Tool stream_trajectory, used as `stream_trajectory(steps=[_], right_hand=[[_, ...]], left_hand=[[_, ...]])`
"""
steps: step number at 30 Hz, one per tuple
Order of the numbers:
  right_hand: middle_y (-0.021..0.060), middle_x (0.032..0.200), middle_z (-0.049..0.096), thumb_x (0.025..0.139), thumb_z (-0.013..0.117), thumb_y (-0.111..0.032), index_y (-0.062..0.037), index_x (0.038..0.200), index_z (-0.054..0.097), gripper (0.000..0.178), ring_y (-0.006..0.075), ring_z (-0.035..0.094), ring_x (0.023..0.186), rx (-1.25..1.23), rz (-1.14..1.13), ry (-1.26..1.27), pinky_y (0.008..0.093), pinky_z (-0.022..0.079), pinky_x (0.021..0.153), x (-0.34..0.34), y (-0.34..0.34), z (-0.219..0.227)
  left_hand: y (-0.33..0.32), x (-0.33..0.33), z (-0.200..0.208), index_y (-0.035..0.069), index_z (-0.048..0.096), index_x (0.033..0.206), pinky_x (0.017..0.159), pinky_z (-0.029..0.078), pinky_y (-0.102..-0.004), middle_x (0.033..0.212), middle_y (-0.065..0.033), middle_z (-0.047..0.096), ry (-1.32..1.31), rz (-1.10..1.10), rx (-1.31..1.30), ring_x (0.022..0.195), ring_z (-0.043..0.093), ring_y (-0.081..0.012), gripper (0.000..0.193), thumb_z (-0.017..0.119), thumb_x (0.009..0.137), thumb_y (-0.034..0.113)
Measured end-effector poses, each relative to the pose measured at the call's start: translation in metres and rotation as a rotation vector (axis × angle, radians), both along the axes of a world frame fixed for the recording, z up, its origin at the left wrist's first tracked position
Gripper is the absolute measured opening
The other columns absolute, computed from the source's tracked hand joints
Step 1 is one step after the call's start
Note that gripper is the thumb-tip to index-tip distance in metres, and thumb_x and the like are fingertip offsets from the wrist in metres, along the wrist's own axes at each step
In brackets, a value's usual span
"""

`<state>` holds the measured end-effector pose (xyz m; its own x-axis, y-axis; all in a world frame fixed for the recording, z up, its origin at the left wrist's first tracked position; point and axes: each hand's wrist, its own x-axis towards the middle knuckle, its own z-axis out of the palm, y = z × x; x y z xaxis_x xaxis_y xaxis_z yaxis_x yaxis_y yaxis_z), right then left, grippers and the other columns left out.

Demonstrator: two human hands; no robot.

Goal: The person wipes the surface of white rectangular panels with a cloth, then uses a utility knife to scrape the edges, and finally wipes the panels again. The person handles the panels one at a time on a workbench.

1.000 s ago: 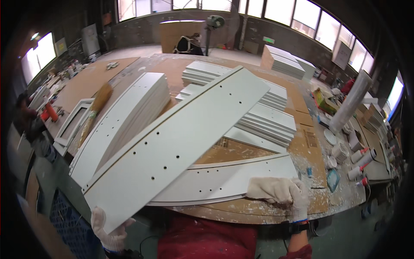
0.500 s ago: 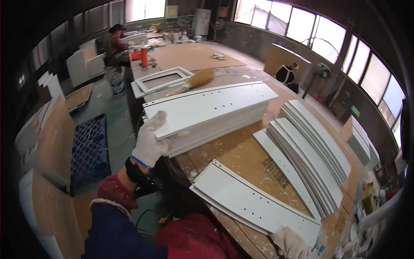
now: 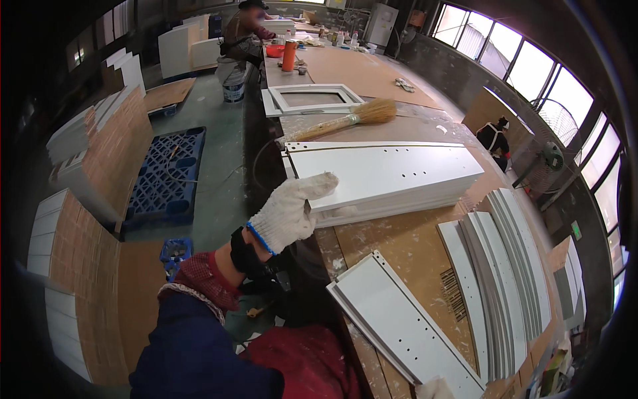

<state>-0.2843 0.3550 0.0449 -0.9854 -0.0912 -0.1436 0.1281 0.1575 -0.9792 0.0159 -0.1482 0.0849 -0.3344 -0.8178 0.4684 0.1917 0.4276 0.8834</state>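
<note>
My left hand (image 3: 292, 207), in a white knit glove, is closed on the near left corner of the top white panel (image 3: 389, 166) of a stack. Its thumb lies on the panel's upper face, and its fingers reach under the edge. Small holes dot this panel. My right hand (image 3: 435, 390), also gloved, touches the near edge of a second white drilled panel (image 3: 405, 319), which lies with another beneath it at the table's near side. The lower picture edge cuts this hand off, so its fingers are hidden.
More white panels (image 3: 495, 292) stand stacked on the right of the table (image 3: 382, 243). Beyond my stack lie a straw brush (image 3: 372, 112) and a white frame (image 3: 316, 98). An orange bottle (image 3: 289, 56) stands farther off. A blue pallet (image 3: 166, 174) lies left; one person (image 3: 246, 33) sits at the far left.
The view has swung left and down, so the table appears shifted right. My left hand keeps its hold on the top panel. Less of my right hand shows now.
</note>
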Motion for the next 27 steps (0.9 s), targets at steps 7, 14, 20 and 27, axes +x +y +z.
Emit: stream_trajectory(steps=[7, 14, 20, 27], right_hand=[[0.0133, 0.131, 0.05, 0.093, 0.058, -0.024, -0.0059, 0.138, 0.041, 0.051, 0.0294, 0.05, 0.116, 0.012, -0.022, -0.027, 0.0434, 0.046, 0.091, -0.002, 0.002, -0.001], [0.0114, 0.131, 0.048, 0.092, 0.058, -0.023, -0.0065, 0.137, 0.041, 0.051, 0.0269, 0.049, 0.117, 0.073, -0.054, -0.064, 0.0446, 0.045, 0.093, 0.008, -0.007, 0.011], [0.0095, 0.122, 0.052, 0.091, 0.057, -0.016, -0.0032, 0.128, 0.047, 0.041, 0.0229, 0.051, 0.111, 0.09, -0.038, 0.082, 0.0389, 0.044, 0.093, 0.015, -0.004, 0.007], [0.0072, 0.112, 0.056, 0.089, 0.056, -0.007, 0.0008, 0.117, 0.054, 0.029, 0.0181, 0.053, 0.103, 0.135, -0.041, 0.607, 0.0323, 0.044, 0.093, -0.016, 0.021, 0.013]], left_hand=[[0.025, 0.008, 0.063, -0.005, 0.054, 0.115, 0.068, 0.062, -0.0333, 0.097, -0.0124, 0.065, 0.249, -0.285, 0.754, 0.084, 0.068, -0.0241, 0.032, 0.06, 0.095, 0.02], [0.032, 0.035, 0.06, -0.004, 0.053, 0.119, 0.083, 0.056, -0.0336, 0.104, -0.0141, 0.062, 0.302, -0.171, 0.501, 0.091, 0.066, -0.0228, 0.035, 0.058, 0.095, 0.021], [0.056, 0.054, 0.1, -0.006, 0.04, 0.138, 0.086, 0.051, -0.0301, 0.12, -0.0108, 0.059, -0.131, 0.459, 0.154, 0.095, 0.061, -0.0169, 0.053, 0.057, 0.093, 0.014], [0.089, 0.011, 0.064, -0.006, 0.055, 0.125, 0.077, 0.052, -0.0244, 0.125, -0.0156, 0.056, -0.136, -0.231, 0.173, 0.086, 0.062, -0.0139, 0.035, 0.053, 0.09, -0.004]])
